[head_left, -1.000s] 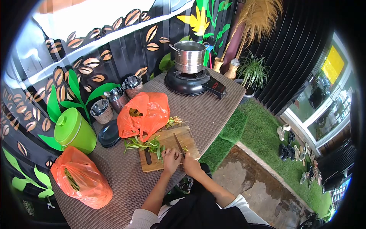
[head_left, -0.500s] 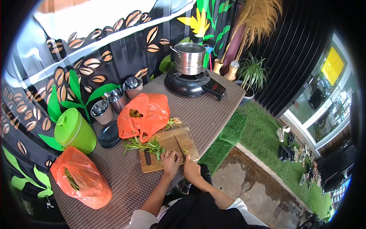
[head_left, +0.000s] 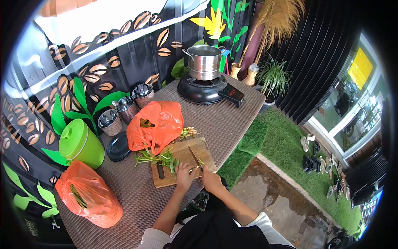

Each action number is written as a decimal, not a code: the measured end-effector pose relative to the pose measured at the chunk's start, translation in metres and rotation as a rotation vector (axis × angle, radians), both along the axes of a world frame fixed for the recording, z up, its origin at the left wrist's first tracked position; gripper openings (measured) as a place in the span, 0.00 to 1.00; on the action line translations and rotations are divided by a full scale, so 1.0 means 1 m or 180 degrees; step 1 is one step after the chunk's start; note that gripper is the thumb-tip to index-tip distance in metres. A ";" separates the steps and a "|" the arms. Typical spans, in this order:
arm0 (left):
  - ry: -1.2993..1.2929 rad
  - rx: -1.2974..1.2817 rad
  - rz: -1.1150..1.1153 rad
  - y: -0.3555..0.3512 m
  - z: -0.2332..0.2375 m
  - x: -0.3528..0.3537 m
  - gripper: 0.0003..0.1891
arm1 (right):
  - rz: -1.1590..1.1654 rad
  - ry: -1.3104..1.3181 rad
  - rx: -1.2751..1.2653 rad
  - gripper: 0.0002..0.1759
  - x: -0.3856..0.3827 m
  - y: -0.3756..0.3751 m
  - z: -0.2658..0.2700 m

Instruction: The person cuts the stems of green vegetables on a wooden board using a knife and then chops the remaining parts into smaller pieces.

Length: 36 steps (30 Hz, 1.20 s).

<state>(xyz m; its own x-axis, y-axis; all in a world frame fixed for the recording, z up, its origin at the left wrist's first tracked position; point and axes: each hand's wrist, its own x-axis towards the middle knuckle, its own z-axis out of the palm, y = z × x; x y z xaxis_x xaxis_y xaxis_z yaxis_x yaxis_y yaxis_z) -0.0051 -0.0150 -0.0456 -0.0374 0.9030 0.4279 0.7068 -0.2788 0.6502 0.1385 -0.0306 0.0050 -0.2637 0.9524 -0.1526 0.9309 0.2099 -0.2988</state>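
On the wooden cutting board (head_left: 167, 181) lie leafy green stems (head_left: 166, 159), spilling over its left edge. My left hand (head_left: 185, 176) presses the stems against the board, fingers curled round their cut ends. My right hand (head_left: 212, 181) is closed on the handle of a knife (head_left: 193, 154), whose blade angles across the board beside my left fingertips. Small chopped green pieces (head_left: 200, 160) lie next to the blade. Behind the board is an orange plastic bag (head_left: 166, 120) with greens inside. A bunch of pale root ends (head_left: 189, 132) sits at the board's far edge.
A second orange bag (head_left: 93, 199) stands on the left, near a green lidded bucket (head_left: 83, 143) and a black lid (head_left: 118, 147). Several cutlery cups (head_left: 109, 123) line the wall. A steel pot (head_left: 204, 64) sits on a black portable stove (head_left: 201, 91) at the far end.
My right hand has shifted slightly right and away from me with the knife. My left hand stays on the stems, its fingers a little to the left. Bags and pot are unmoved.
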 end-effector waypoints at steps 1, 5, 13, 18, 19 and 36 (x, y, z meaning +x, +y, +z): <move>-0.0001 -0.0005 -0.0001 0.000 -0.001 0.000 0.05 | -0.0073 0.0075 -0.0059 0.17 -0.001 -0.003 0.003; 0.0058 -0.0067 0.0006 -0.002 0.005 0.000 0.05 | -0.0395 0.0337 0.0166 0.16 -0.011 -0.015 -0.016; 0.0038 0.0121 0.0025 -0.004 0.003 0.000 0.05 | -0.0097 0.0296 -0.0099 0.16 -0.003 0.006 -0.005; 0.0069 0.0215 0.0004 -0.005 0.006 0.000 0.04 | -0.0286 0.0296 -0.0091 0.17 -0.012 -0.014 -0.013; 0.0067 0.0209 -0.0006 -0.005 0.005 0.000 0.04 | -0.0332 0.0359 -0.0038 0.17 -0.014 -0.013 -0.019; -0.0093 0.0181 -0.0005 -0.005 0.002 -0.001 0.05 | -0.0120 0.0383 -0.0176 0.15 -0.007 -0.001 -0.009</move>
